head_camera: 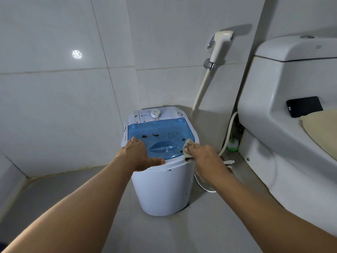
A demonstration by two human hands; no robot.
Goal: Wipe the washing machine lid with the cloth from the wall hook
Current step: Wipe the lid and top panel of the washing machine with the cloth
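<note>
A small white washing machine (164, 190) stands on the floor in the corner. Its translucent blue lid (160, 131) carries several brown spots, and more spots mark the white control panel (138, 115) behind it. My left hand (139, 154) lies flat on the lid's front left corner, fingers spread, thumb along the front rim. My right hand (204, 157) grips a bunched beige cloth (187, 148) that touches the lid's front right edge.
A white toilet (284, 125) stands close on the right, with a black phone (304, 106) on it. A bidet sprayer (219, 46) hangs on the wall, its hose dropping behind the machine. A green toilet brush (233, 142) and a white cable (204, 187) lie between them.
</note>
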